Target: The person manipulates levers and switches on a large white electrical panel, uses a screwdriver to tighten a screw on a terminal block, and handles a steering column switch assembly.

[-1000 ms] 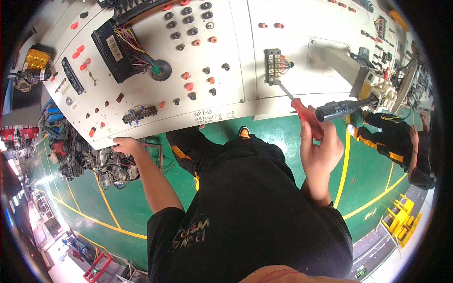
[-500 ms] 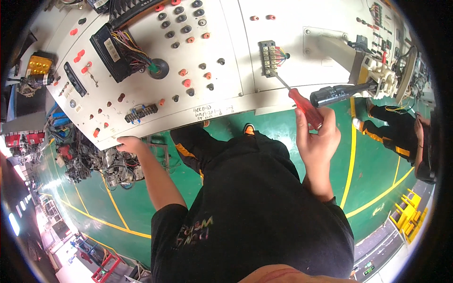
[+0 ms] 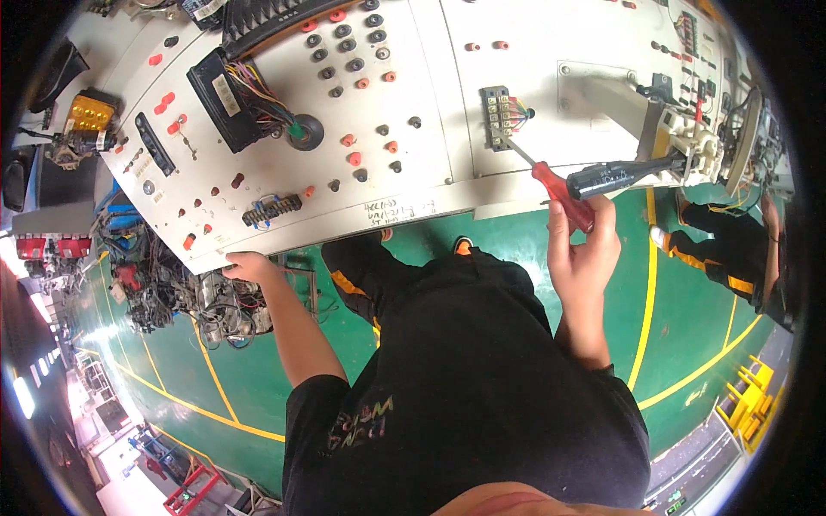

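Driving a terminal screw: my right hand (image 3: 585, 249) grips the red-handled screwdriver (image 3: 559, 193), its tip at the terminal block (image 3: 496, 116) on the white panel (image 3: 430, 129). My left hand (image 3: 249, 265) clasps the panel's lower edge, well left of the block. Next, I judge, steady axial pressure.

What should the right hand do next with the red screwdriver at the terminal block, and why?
Probably seat the tip squarely in a screw. The right hand holds the red screwdriver slanted, its tip at the lower edge of the terminal block, while the left hand grips the panel edge.
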